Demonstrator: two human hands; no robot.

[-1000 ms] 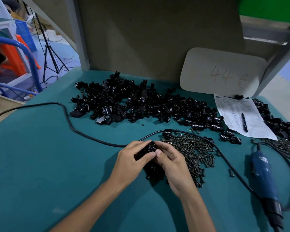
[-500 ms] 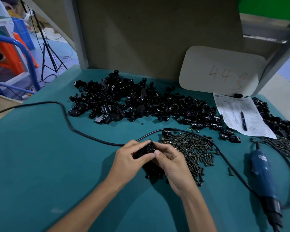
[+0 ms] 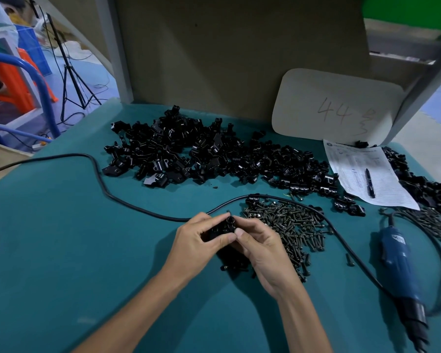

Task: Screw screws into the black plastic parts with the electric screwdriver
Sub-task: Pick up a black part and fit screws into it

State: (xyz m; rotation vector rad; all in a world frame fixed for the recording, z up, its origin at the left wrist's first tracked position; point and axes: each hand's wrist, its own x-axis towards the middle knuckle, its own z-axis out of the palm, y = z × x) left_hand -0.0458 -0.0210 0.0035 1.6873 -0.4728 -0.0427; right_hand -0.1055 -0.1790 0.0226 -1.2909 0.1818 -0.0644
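The fingers of the left hand and right hand are curled inward and meet on one black plastic part. It is pinched between thumbs and forefingers and held just left of the screw pile. Its round socket faces up toward the camera; the hole is too dark to tell whether a screw already sits in it. Under the hands, at the left edge of the screw pile, lies a small cluster of parts, mostly hidden; whether these are finished pieces is unclear. The electric screwdriver lies on the tabletop well to the right of the screw pile, with neither hand on it. Its cable loops round the far side of the screw pile and off to the left. Beyond the screw pile spreads a large heap of black parts, and to the pile's far right is a paper sheet with a pen on it. The work looks far from done: the heap is big, screws are plentiful, and this piece seems to be at the fitting stage, with driving yet to come.
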